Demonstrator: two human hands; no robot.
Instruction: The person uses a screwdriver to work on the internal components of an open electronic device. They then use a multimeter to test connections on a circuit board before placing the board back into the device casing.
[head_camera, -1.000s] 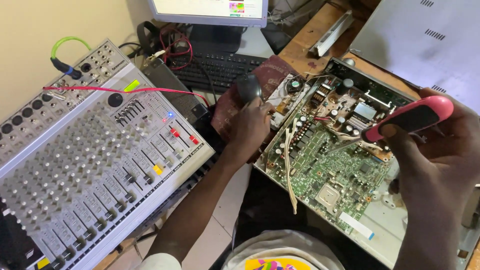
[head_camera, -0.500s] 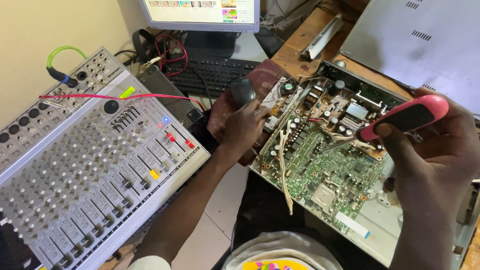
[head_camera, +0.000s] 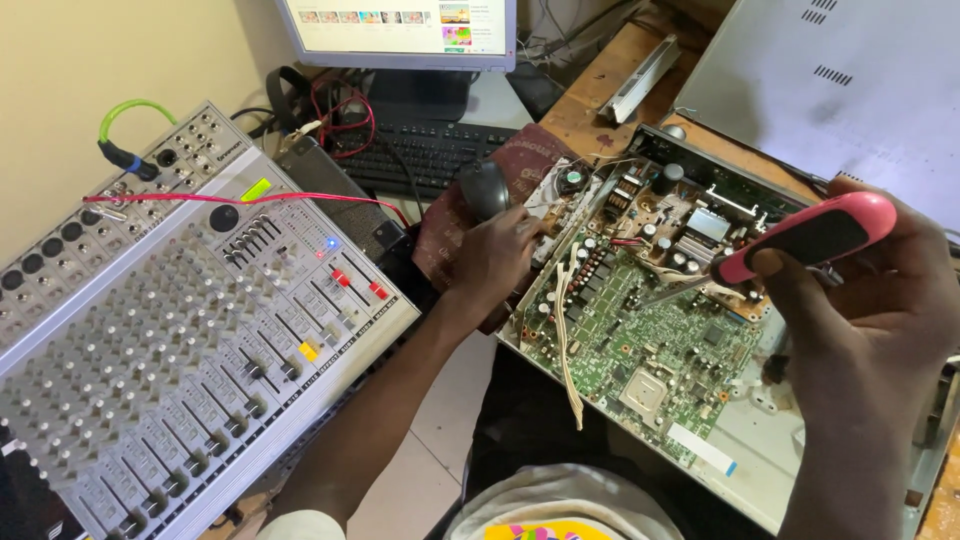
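My right hand (head_camera: 870, 310) grips a screwdriver with a pink and black handle (head_camera: 810, 235). Its thin shaft slants down-left to the green circuit board (head_camera: 650, 335) inside an open metal chassis (head_camera: 745, 470). My left hand (head_camera: 495, 258) lies at the chassis's left edge with its fingers curled over the rim. Just beyond it, a black computer mouse (head_camera: 485, 188) sits on a dark red pad (head_camera: 530, 160). A white ribbon cable (head_camera: 568, 340) trails across the board's left side.
A large grey audio mixer (head_camera: 180, 330) fills the left, crossed by a red cable (head_camera: 250, 198), with a green cable (head_camera: 130, 108) plugged in at its top. A monitor (head_camera: 400, 30) and black keyboard (head_camera: 425, 150) stand at the back. A grey metal cover (head_camera: 840, 80) lies top right.
The view shifts slightly. Both hands stay about where they were, the left at the chassis edge and the right holding the screwdriver over the board.
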